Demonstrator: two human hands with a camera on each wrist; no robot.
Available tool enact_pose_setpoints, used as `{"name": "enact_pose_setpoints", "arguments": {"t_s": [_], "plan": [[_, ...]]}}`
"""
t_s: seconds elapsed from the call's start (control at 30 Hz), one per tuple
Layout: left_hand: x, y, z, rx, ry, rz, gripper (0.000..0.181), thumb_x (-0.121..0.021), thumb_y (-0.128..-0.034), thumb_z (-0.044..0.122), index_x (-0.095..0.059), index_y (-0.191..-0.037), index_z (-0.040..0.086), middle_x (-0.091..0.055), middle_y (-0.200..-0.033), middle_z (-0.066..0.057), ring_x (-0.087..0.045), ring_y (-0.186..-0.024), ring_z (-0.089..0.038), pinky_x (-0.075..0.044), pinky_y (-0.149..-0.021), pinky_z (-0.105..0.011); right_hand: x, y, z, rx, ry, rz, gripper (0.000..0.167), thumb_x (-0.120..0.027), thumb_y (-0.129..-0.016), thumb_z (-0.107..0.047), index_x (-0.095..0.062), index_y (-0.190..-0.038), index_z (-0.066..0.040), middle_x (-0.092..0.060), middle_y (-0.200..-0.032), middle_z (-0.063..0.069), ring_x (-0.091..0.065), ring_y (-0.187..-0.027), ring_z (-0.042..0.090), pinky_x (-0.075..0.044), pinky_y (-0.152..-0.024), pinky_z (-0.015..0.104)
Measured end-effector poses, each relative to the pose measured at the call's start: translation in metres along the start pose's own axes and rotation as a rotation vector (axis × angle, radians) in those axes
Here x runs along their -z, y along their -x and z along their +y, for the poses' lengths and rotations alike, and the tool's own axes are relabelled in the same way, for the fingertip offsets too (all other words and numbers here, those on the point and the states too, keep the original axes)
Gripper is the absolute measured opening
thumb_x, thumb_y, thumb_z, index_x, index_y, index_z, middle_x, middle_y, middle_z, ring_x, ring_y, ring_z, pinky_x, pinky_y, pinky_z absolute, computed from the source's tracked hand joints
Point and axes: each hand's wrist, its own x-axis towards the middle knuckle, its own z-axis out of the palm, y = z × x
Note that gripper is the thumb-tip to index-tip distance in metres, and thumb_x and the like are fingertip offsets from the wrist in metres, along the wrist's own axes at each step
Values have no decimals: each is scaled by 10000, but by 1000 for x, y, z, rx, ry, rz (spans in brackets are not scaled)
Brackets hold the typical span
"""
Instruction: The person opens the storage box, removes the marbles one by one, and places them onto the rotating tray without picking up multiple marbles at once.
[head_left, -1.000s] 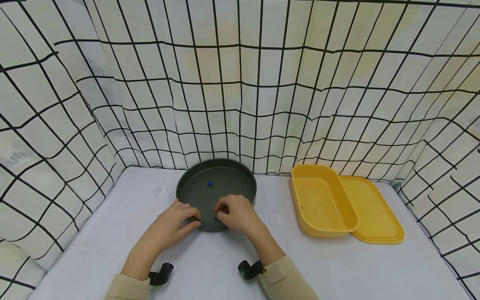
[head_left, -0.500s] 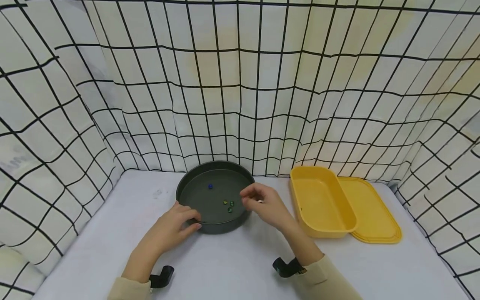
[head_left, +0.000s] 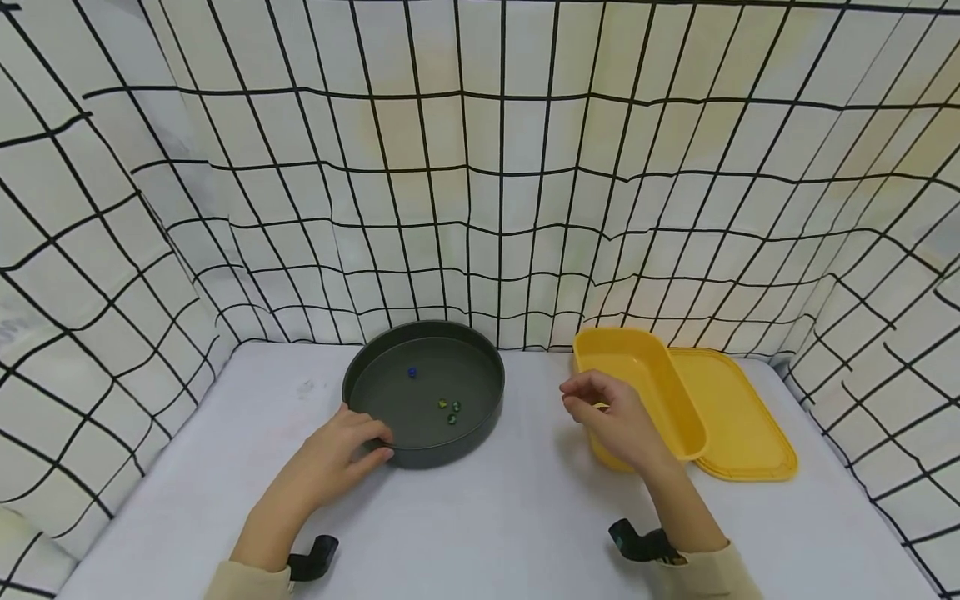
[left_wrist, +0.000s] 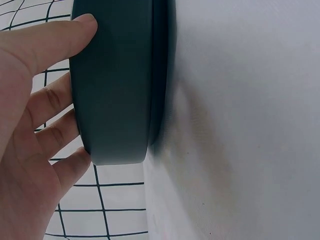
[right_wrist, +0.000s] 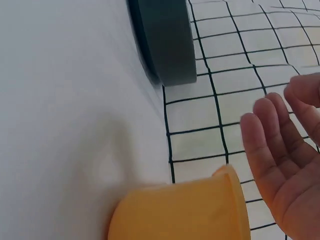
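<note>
My left hand grips the near left rim of a round dark grey-green pan, thumb on the outer wall and fingers over the rim, as the left wrist view shows. On the pan's floor lie a small blue bead, a yellowish bead and two green beads. My right hand hovers before the left side of a yellow plastic box, thumb and forefinger brought close together. Whether a bead sits between those fingertips is hidden. In the right wrist view the other fingers are loosely extended.
A yellow lid lies flat on the white tabletop, partly under the box. White panels with a black grid enclose the back and both sides.
My right hand has lifted out of the pan and moved right to the yellow box, uncovering the yellowish and green beads. The left hand stays on the pan's rim. The head view shifts slightly.
</note>
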Motion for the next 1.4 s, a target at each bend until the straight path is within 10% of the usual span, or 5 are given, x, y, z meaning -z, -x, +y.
{"name": "enact_pose_setpoints", "arguments": {"t_s": [0.67, 1.4], "plan": [[2, -1, -1, -38, 16, 18, 158, -794, -847, 147, -680, -908, 237, -629, -908, 117, -614, -955, -136, -308, -1138, -601, 30, -5, 24, -63, 0, 19, 190, -616, -989, -128, -640, -1148, -28, -647, -1092, 181, -641, -928, 319, -586, -769, 269], [1, 2, -1, -35, 27, 17, 163, -799, -844, 145, -684, -911, 239, -618, -903, 146, -618, -959, -128, -301, -1143, -599, 37, -1, 43, -227, 493, -120, 291, -622, -975, -280, -675, -1227, -144, -647, -1216, 135, -613, -1049, 299, -527, -913, 496]]}}
